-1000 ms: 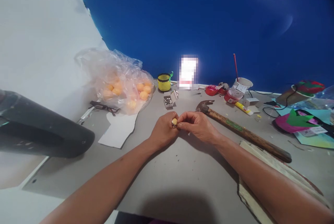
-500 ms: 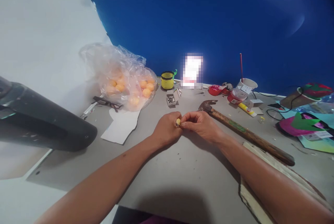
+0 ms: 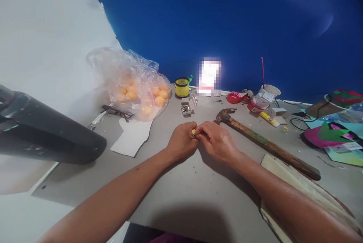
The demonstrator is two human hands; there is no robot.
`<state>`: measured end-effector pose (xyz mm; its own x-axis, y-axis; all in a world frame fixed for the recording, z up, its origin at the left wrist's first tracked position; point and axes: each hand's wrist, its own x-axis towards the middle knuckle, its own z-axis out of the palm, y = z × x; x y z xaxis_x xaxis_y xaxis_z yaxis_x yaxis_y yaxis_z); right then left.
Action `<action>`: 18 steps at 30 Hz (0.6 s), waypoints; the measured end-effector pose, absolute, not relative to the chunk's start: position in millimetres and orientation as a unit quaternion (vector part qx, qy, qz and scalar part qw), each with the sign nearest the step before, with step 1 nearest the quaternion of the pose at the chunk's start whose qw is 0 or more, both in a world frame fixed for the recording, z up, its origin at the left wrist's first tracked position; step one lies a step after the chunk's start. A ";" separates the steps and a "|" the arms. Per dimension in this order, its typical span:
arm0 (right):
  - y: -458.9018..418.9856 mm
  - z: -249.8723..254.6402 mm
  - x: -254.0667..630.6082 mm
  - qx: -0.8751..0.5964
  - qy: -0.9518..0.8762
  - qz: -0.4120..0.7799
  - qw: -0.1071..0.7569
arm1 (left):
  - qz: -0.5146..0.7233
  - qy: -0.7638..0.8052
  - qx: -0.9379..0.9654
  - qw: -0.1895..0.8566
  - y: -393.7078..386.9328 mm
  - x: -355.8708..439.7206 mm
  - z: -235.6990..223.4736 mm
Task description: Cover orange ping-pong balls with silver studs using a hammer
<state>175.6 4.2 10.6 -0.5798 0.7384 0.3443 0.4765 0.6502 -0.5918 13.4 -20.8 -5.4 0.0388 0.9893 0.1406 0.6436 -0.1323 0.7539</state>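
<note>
Yellow piece [image 3: 193,132] apparently between fingers [image 3: 201,129]

The hammer [image 3: 269,145] had a dark, dull metal head and a rough, worn wooden handle. The counter [image 3: 176,190] was smooth and matt. Clear plastic bags [image 3: 130,65] — crinkled, glossy — wrapped smooth orange balls [image 3: 159,101]. The white sheet [image 3: 132,137] looked like matt paper; a small card box [image 3: 186,113] held shiny metal bits [image 3: 185,107]. The small yellow piece [image 3: 193,132] showed a metallic glint — too small to tell more. The dark tube [image 3: 51,126] looked smooth but scuffed.
</note>
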 end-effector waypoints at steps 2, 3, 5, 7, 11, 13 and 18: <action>4.9 11.6 176.1 -0.348 -0.865 0.219 0.289 | 0.337 0.600 0.675 0.268 -21.1 14.3 -5.1; 5.6 12.3 176.0 -0.347 -0.863 0.229 0.288 | 0.337 0.598 0.674 0.274 -21.2 14.7 -4.6; 7.5 13.8 175.2 -0.348 -0.849 0.268 0.292 | 0.336 0.596 0.671 0.287 -21.6 15.0 -3.1; 9.3 14.8 173.3 -0.359 -0.822 0.328 0.298 | 0.333 0.596 0.668 0.296 -21.9 15.1 -1.6; 12.3 14.5 168.9 -0.389 -0.736 0.462 0.306 | 0.316 0.603 0.673 0.289 -22.5 15.2 -1.3; 13.8 13.8 167.9 -0.399 -0.687 0.523 0.310 | 0.306 0.605 0.678 0.283 -23.0 15.5 -2.0; 19.1 13.9 170.6 -0.396 -0.550 0.669 0.305 | 0.367 0.559 0.650 0.361 -24.4 14.9 -2.3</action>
<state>170.6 19.1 13.9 -0.5004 0.8436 -0.1949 0.0273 -0.2097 -0.9774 14.9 -24.4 -2.3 0.1057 0.9917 0.0728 0.4612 -0.1137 0.8800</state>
